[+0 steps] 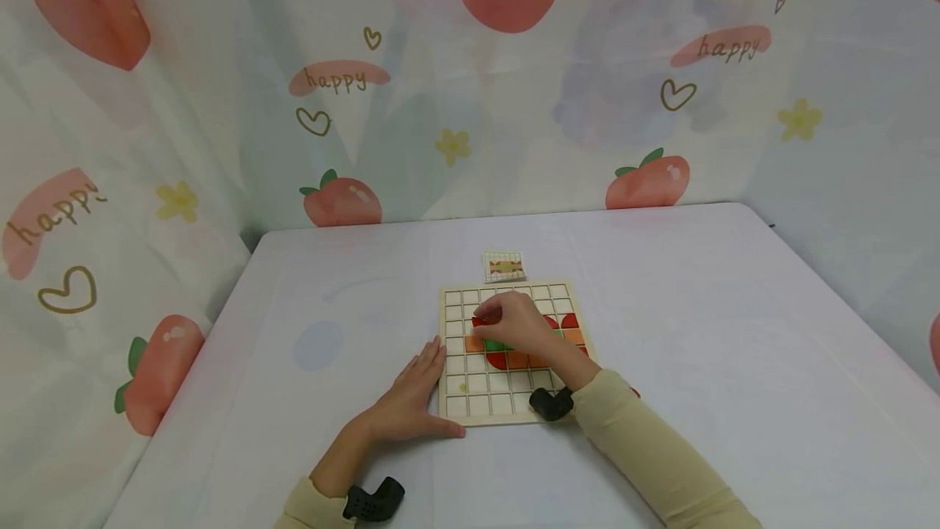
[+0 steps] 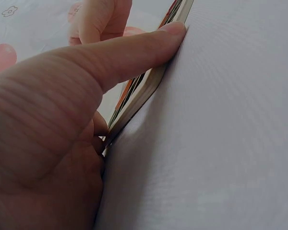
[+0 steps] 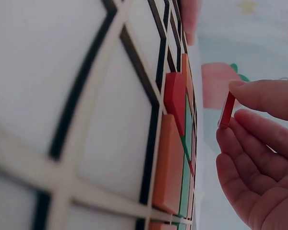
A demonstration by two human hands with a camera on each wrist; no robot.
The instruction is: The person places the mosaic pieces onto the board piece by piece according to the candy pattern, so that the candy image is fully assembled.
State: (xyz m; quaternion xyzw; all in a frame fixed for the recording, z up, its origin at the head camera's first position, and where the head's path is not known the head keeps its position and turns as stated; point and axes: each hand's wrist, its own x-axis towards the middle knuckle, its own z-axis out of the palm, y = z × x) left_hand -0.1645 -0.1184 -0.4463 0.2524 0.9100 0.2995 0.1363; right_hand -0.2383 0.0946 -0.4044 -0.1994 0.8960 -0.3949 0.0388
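A wooden grid board (image 1: 481,422) lies on the table, its square cells partly filled with red, orange and green tiles. My right hand (image 1: 525,326) is over the left-middle cells, pinching a thin red tile (image 3: 226,110) between thumb and fingertips; a gap shows between it and the board in the right wrist view. Below the hand are an orange tile (image 1: 517,360) and a red tile (image 1: 496,361) with a rounded edge. My left hand (image 1: 406,408) rests at the board's left front corner, fingers straight along the left side, thumb against the front edge. The right hand and forearm hide some cells.
A small card (image 1: 503,266) with a coloured grid pattern lies just behind the board. Something red (image 1: 636,393) peeks out beside the right sleeve, mostly hidden. A white cloth covers the table (image 1: 705,308), and a printed curtain (image 1: 514,113) hangs behind it.
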